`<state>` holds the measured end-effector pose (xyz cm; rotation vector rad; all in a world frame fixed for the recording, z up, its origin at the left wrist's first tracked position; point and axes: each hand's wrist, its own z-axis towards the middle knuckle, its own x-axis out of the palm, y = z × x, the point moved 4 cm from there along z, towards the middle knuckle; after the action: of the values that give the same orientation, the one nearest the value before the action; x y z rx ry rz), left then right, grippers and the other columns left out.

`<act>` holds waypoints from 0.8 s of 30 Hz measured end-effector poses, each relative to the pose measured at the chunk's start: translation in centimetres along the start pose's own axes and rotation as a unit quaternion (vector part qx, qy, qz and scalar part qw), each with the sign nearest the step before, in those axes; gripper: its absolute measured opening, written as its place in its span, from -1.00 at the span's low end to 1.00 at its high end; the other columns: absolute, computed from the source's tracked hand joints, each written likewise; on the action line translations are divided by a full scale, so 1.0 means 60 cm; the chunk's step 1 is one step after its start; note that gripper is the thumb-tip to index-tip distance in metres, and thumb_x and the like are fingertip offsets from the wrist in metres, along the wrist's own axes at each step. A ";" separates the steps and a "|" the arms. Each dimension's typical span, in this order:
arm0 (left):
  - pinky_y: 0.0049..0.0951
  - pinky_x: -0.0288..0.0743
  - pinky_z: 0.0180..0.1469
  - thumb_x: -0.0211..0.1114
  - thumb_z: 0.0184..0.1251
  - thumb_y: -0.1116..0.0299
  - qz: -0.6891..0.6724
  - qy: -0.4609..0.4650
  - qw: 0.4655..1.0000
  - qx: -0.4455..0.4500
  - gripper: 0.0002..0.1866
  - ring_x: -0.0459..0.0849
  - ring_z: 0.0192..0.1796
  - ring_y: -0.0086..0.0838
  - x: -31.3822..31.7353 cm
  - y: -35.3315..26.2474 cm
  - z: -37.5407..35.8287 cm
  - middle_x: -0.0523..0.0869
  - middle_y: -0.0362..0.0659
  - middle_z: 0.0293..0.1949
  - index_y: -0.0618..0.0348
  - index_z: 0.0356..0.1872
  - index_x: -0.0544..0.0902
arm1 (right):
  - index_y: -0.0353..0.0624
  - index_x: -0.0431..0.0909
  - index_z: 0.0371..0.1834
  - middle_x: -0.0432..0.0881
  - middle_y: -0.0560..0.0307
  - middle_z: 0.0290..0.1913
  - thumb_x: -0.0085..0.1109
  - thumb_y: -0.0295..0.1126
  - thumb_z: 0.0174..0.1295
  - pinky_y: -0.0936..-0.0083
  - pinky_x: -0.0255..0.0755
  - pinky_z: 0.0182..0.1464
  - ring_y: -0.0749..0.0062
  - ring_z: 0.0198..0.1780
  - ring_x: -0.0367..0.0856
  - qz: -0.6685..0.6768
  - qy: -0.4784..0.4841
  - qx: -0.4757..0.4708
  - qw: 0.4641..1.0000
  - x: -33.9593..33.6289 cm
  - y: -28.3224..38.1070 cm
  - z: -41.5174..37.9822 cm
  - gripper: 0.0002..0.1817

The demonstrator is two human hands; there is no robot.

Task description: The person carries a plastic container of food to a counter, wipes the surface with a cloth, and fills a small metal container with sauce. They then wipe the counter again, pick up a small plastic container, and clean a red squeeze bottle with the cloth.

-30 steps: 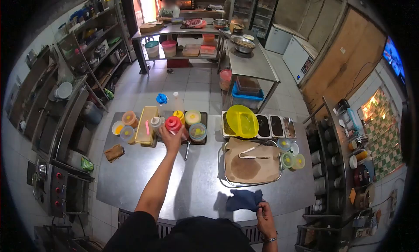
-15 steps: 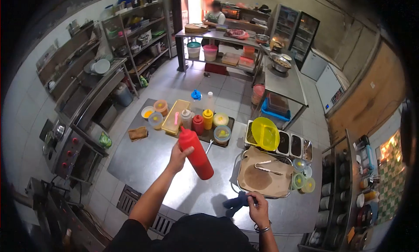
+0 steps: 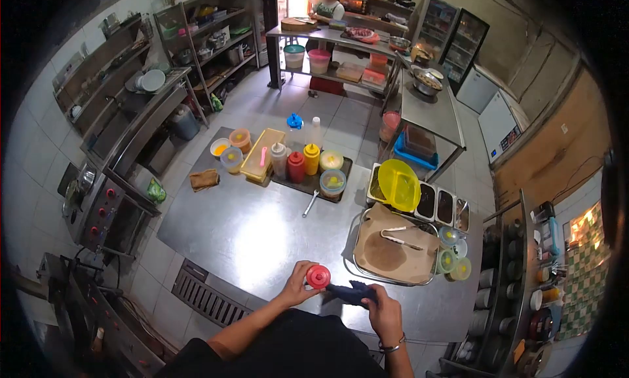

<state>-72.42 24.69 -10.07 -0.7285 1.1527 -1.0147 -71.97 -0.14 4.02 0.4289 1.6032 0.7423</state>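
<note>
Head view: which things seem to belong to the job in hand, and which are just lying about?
In the job, it seems:
- red bottle, in the left hand
- dark blue cloth, in the right hand

Apparently just lying about:
- tongs, on the brown paper
- folded brown cloth
- metal tool
- yellow bottle

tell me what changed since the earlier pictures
The left hand has brought one red bottle from beside the other squeeze bottles toward the body, next to the dark cloth the right hand still holds. Tongs and yellow bowl stayed put.
</note>
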 end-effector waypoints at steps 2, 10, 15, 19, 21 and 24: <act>-0.24 0.47 0.24 0.66 -0.04 0.26 -0.002 0.008 1.000 -0.007 -0.16 0.52 0.20 -0.11 0.007 0.007 -0.010 0.45 0.00 0.12 0.17 0.30 0.41 | -0.16 0.52 0.04 0.70 -0.23 -0.31 0.38 -0.37 0.19 0.09 0.53 -0.23 -0.19 -0.25 0.68 -0.023 -0.006 0.013 1.000 0.018 -0.026 0.002 -0.62; -0.20 0.42 0.34 0.62 -0.09 0.30 -0.004 0.094 0.994 -0.052 0.08 0.49 0.33 -0.13 -0.004 0.014 0.007 0.49 0.02 0.26 0.10 0.50 0.16 | -0.26 0.56 0.03 0.68 0.18 -0.25 0.23 -0.46 0.37 0.64 0.50 -0.24 0.63 -0.26 0.63 0.321 -0.061 0.026 0.945 0.130 -0.103 0.037 -0.78; -0.19 0.44 0.33 0.62 -0.14 0.28 -0.054 0.114 0.991 -0.037 0.26 0.50 0.36 -0.08 0.002 -0.018 0.014 0.49 0.04 0.34 0.03 0.58 -0.08 | -0.26 0.40 0.36 0.60 -0.01 0.08 0.01 -0.58 0.44 0.59 0.60 -0.26 0.47 -0.21 0.71 0.474 0.105 0.010 0.874 0.177 -0.037 0.057 -0.58; -0.16 0.36 0.40 0.60 -0.10 0.32 -0.070 0.108 0.985 -0.117 0.29 0.49 0.37 -0.06 0.011 -0.009 0.015 0.50 0.09 0.33 -0.01 0.59 -0.18 | -0.07 0.34 0.46 0.55 -0.16 0.21 -0.01 -0.68 0.26 0.53 0.63 -0.08 0.33 -0.16 0.74 0.259 0.108 -0.130 0.951 0.190 -0.031 0.074 -0.35; -0.20 0.39 0.37 0.60 -0.11 0.35 -0.049 0.094 0.984 -0.143 0.33 0.56 0.29 -0.07 0.006 -0.014 0.014 0.54 0.13 0.25 -0.04 0.60 -0.25 | -0.06 0.35 0.45 0.58 -0.14 0.14 0.05 -0.66 0.23 0.51 0.63 -0.05 0.31 -0.15 0.73 0.229 0.119 -0.167 0.952 0.176 -0.017 0.083 -0.34; -0.22 0.41 0.33 0.62 -0.11 0.37 -0.113 0.136 0.976 -0.124 0.38 0.60 0.21 -0.10 0.006 -0.013 0.015 0.56 0.15 0.19 -0.06 0.60 -0.31 | -0.01 0.47 0.36 0.62 0.01 -0.15 0.29 -0.53 0.09 0.45 0.60 0.07 0.29 -0.10 0.67 0.146 0.115 -0.253 0.950 0.140 0.025 0.102 -0.34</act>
<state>-71.77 24.02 -9.25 -0.9565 1.4771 -1.1997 -67.70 7.82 -1.38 0.2079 1.5033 1.4308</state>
